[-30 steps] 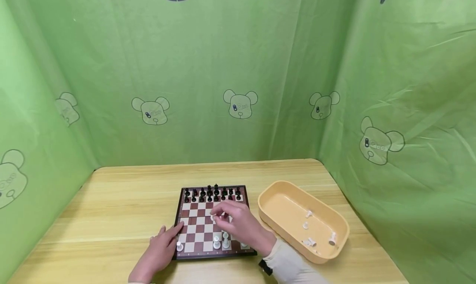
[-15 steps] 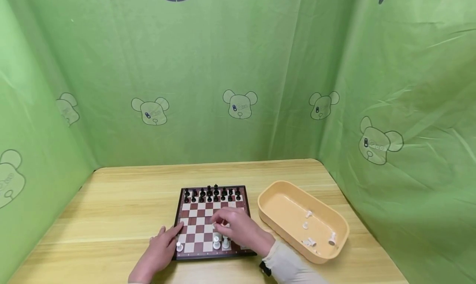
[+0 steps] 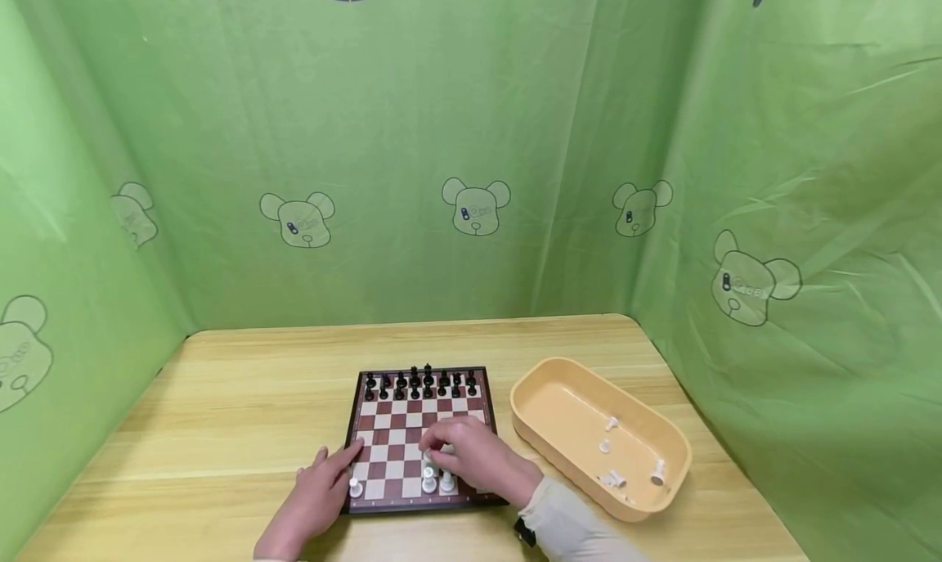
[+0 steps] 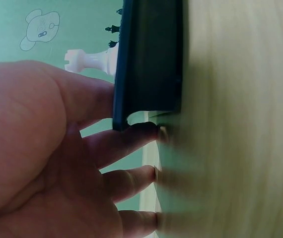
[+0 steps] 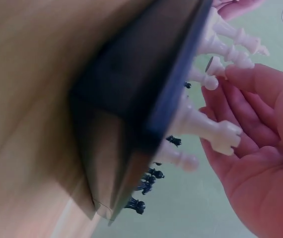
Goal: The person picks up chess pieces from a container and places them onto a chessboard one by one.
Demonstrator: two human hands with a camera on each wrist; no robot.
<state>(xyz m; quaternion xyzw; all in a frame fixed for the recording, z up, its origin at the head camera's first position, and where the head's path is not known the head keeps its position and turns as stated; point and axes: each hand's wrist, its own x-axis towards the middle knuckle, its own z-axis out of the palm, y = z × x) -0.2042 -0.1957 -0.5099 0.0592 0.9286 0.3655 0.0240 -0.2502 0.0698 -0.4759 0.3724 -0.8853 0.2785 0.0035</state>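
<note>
My right hand [image 3: 482,460] pinches a small white chess pawn [image 5: 214,66] between thumb and fingers. Its round base shows in the right wrist view; fingers cover its top. It is held over the near half of the chessboard [image 3: 393,451], just beyond a white piece [image 3: 429,482] on the near row. A second white piece [image 3: 447,482] stands beside that one. At the board's left edge, my left hand [image 3: 312,492] rests its thumb on the board; its other fingertips touch the table. A white rook [image 4: 89,60] stands near that thumb. Another white rook [image 5: 223,134] stands at the right corner.
Black chess pieces [image 3: 414,380] fill the two far rows. To the right of the board is an orange tray [image 3: 552,402] with several loose white pieces [image 3: 614,478] in it. Green cloth [image 3: 397,284] encloses the wooden table [image 3: 243,398] at the back and sides.
My right hand has moved slightly nearer the front of the board, carrying the pawn towards the white near row. The left hand keeps its place at the board's edge.
</note>
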